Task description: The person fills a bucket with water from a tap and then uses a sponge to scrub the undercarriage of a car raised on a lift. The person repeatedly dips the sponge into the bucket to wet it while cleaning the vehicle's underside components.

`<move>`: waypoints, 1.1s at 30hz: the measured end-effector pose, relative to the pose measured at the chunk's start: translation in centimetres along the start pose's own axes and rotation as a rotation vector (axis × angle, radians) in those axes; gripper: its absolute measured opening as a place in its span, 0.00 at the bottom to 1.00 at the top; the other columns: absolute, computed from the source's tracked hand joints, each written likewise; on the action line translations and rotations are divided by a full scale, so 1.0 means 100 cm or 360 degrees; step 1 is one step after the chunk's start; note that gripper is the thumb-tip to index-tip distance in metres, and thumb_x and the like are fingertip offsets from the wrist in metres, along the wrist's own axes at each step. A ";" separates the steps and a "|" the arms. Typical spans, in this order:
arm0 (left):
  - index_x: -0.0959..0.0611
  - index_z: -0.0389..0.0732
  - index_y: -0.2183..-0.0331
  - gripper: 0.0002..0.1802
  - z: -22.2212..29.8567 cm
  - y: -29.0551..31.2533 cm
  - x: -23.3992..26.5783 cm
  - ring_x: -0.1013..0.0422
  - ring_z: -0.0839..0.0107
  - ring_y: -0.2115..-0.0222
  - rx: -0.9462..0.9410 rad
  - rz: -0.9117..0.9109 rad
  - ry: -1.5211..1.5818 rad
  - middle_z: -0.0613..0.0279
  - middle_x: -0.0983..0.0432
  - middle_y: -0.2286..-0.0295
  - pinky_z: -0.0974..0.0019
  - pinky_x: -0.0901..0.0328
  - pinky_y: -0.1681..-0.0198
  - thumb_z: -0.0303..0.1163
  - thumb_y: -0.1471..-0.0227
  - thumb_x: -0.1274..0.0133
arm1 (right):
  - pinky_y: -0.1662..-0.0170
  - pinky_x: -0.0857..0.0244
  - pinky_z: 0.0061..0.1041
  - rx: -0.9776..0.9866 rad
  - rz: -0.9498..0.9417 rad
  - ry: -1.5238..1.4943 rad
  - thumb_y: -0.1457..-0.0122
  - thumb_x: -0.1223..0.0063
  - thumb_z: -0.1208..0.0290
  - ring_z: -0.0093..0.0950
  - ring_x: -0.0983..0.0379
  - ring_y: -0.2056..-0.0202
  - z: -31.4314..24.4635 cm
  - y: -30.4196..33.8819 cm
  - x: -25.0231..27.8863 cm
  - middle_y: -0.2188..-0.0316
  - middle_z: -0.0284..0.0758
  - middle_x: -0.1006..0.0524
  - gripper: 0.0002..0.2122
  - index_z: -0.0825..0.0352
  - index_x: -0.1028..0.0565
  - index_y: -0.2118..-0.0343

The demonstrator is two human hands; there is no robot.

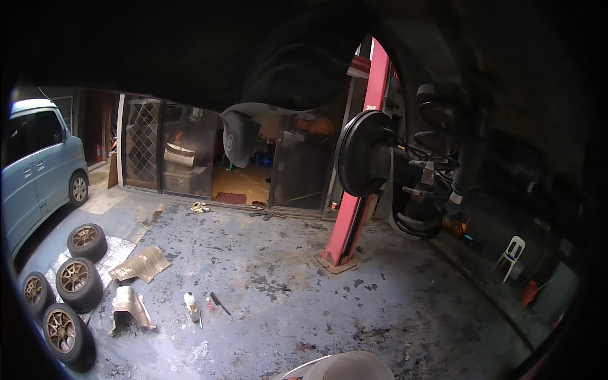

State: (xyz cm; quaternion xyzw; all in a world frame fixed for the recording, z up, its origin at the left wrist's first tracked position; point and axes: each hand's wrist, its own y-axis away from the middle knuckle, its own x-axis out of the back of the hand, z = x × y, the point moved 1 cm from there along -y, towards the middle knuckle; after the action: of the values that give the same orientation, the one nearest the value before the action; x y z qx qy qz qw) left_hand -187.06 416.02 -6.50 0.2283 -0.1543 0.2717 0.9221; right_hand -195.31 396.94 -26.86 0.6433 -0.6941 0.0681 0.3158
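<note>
Pale bucket [348,367]: nearest, in front of red post [350,225]. Hands: out of view; opening and hold could not be told. Black hub [366,155]: before post, wheel off, coil spring [437,115] bare. Four bronze wheels [75,277]: lay left of post. Removal seemed done; refitting, not.

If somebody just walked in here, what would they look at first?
Probably the tall red post standing right of the middle, with a round black disc-shaped part in front of it. Then the four tyres with bronze-coloured wheels on the left, near the light-blue van. Closest of all, a pale container peeks up at the bottom edge.
</note>
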 end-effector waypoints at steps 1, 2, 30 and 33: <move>0.39 0.27 0.45 0.52 0.003 0.001 0.002 0.34 0.46 0.50 0.0038 -0.0001 0.0004 0.33 0.32 0.53 0.55 0.39 0.47 0.49 0.66 0.38 | 0.65 0.32 0.35 0.0001 0.0017 -0.0009 0.45 0.51 0.69 0.34 0.25 0.69 -0.002 0.000 0.004 0.71 0.45 0.22 0.11 0.64 0.21 0.62; 0.39 0.27 0.45 0.52 0.009 0.001 0.000 0.35 0.46 0.50 0.0077 0.0005 0.0028 0.34 0.33 0.53 0.56 0.39 0.46 0.49 0.66 0.38 | 0.65 0.32 0.36 0.0006 0.0022 -0.0003 0.45 0.51 0.69 0.34 0.25 0.69 0.001 -0.001 0.010 0.71 0.46 0.22 0.11 0.64 0.21 0.62; 0.27 0.27 0.53 0.45 -0.125 -0.075 -0.014 0.30 0.53 0.54 0.0087 0.0258 0.0073 0.38 0.27 0.58 0.56 0.35 0.52 0.59 0.60 0.44 | 0.70 0.38 0.21 0.0112 0.0983 -0.0892 0.45 0.42 0.67 0.18 0.34 0.76 -0.144 0.053 0.178 0.77 0.26 0.25 0.09 0.69 0.22 0.72; 0.26 0.27 0.53 0.44 -0.145 -0.061 -0.002 0.30 0.53 0.54 0.0015 0.0393 -0.0006 0.38 0.27 0.58 0.56 0.35 0.52 0.59 0.59 0.44 | 0.64 0.35 0.20 0.1418 0.1387 -0.0328 0.39 0.53 0.72 0.19 0.30 0.69 -0.279 0.133 0.238 0.63 0.34 0.22 0.14 0.74 0.26 0.54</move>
State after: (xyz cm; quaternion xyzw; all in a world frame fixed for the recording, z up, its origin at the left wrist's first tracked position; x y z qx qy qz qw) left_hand -181.42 418.66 -20.94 0.2123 -0.1819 0.3835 0.8802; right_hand -197.35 392.86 11.93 0.3745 -0.8243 0.4107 -0.1075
